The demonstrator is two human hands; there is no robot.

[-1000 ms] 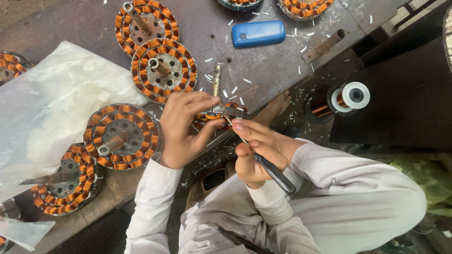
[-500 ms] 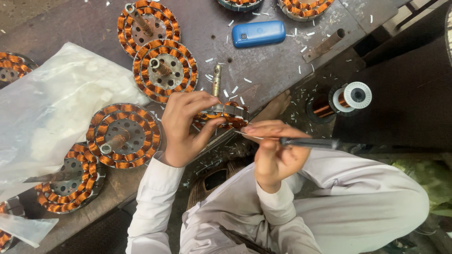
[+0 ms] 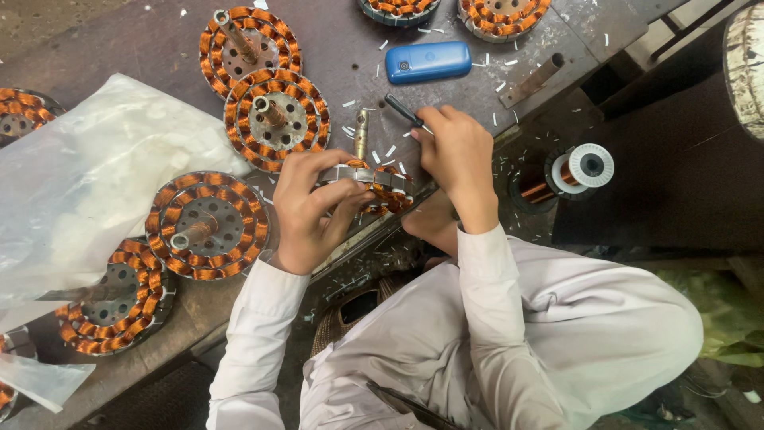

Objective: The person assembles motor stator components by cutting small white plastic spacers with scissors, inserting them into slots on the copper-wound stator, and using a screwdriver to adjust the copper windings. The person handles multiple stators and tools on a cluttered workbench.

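Both hands' fingers closed: left (image 3: 306, 209) grips stator (image 3: 374, 181), right (image 3: 455, 155) grips tool (image 3: 403, 111).

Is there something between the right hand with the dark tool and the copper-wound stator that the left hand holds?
Nothing visible. The right hand with the dark tool is right beside the stator gripped by the left hand; only small white scraps lie nearby.

The round stator of glossy copper wire coils on grey steel (image 3: 374, 185) looks shiny. The dark worn workbench top (image 3: 342, 72) seems matt, rough metal; the clear plastic sheet (image 3: 87, 175) is crinkled.
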